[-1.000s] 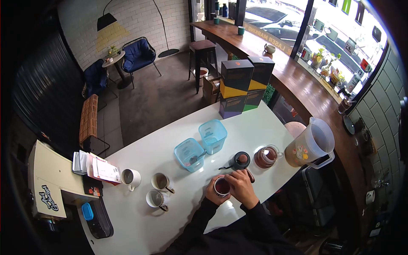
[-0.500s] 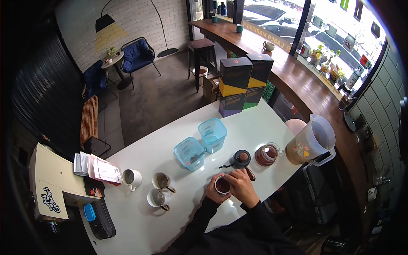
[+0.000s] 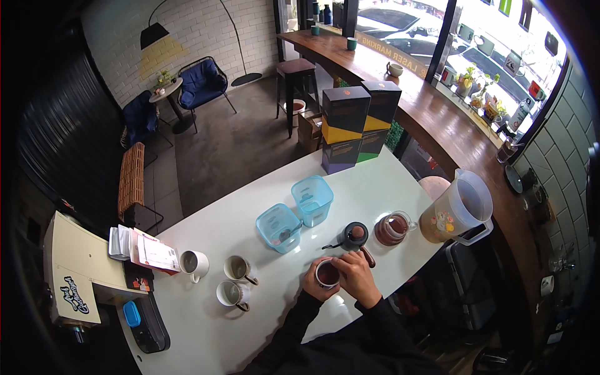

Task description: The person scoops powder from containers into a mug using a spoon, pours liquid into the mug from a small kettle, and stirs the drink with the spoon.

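Observation:
A mug [image 3: 325,275] with dark reddish drink in it is held upright low over the white table. My left hand [image 3: 312,282] wraps around its left side. On the right, my right hand [image 3: 357,273] has its curled fingers on the mug's rim and side, where a handle, if any, is hidden. Just beyond my hands stands a small dark kettle-like pot [image 3: 354,235] with a thin spout and a brown wooden handle. A glass server [image 3: 392,229] of reddish-brown liquid is to its right.
Several mugs stand at the left, among them a white one [image 3: 229,294]. Two blue plastic containers [image 3: 279,226] sit mid-table, with stacked dark boxes [image 3: 345,119] behind. A big plastic pitcher [image 3: 455,207] is at the right edge, and a cream machine [image 3: 94,262] at far left.
My right fingers have shifted slightly on the mug's rim, and more of the drink's surface shows. Everything else looks the same.

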A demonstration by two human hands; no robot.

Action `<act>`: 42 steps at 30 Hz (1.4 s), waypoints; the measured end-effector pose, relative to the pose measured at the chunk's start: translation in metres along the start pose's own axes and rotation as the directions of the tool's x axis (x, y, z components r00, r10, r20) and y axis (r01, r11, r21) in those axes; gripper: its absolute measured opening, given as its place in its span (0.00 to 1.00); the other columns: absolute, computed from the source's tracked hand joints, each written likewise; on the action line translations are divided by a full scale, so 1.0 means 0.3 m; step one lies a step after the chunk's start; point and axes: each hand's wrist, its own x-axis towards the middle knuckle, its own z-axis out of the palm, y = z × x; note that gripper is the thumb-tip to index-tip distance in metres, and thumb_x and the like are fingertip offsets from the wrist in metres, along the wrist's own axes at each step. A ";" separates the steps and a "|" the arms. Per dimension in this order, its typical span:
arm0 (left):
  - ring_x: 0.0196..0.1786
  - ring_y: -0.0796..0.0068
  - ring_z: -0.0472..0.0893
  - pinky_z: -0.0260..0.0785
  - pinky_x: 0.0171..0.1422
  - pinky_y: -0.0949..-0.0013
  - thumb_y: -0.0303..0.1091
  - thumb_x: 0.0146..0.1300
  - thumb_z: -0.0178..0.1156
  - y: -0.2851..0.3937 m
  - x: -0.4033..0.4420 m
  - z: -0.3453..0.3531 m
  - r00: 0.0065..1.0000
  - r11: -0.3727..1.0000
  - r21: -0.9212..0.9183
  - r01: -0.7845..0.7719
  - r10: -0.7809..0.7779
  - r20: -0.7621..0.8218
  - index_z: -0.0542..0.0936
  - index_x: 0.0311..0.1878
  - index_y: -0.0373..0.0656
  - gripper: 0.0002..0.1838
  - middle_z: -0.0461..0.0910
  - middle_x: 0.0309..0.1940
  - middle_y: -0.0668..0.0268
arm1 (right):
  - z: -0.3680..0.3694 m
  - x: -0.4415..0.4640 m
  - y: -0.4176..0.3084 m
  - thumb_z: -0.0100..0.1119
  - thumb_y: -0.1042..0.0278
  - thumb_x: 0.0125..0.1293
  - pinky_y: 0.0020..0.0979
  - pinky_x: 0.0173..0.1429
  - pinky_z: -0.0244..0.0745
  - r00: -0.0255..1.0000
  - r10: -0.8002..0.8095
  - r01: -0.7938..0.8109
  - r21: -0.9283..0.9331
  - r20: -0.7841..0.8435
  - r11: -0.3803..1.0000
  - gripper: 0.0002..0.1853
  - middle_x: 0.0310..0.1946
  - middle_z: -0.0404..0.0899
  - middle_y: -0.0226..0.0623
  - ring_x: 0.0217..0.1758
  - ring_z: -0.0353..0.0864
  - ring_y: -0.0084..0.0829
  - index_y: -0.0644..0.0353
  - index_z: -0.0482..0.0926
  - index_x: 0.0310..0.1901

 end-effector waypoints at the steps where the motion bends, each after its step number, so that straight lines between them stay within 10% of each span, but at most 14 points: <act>1: 0.55 0.65 0.83 0.77 0.60 0.63 0.36 0.40 0.81 0.010 0.002 -0.001 1.000 1.000 0.007 0.015 -0.015 -0.002 0.72 0.62 0.41 0.43 0.82 0.52 0.59 | -0.005 0.003 -0.002 0.62 0.80 0.54 0.40 0.46 0.69 0.998 -0.010 0.007 -0.046 -0.066 0.999 0.10 0.28 0.76 0.36 0.36 0.77 0.40 0.60 0.84 0.39; 42: 0.55 0.61 0.83 0.76 0.60 0.60 0.38 0.38 0.82 -0.016 -0.002 0.010 1.000 1.000 -0.017 -0.011 0.011 -0.018 0.72 0.62 0.41 0.44 0.81 0.52 0.58 | 0.004 -0.023 -0.017 0.63 0.79 0.54 0.39 0.46 0.69 0.994 0.013 -0.013 0.003 0.108 1.000 0.09 0.28 0.77 0.37 0.35 0.77 0.41 0.60 0.84 0.38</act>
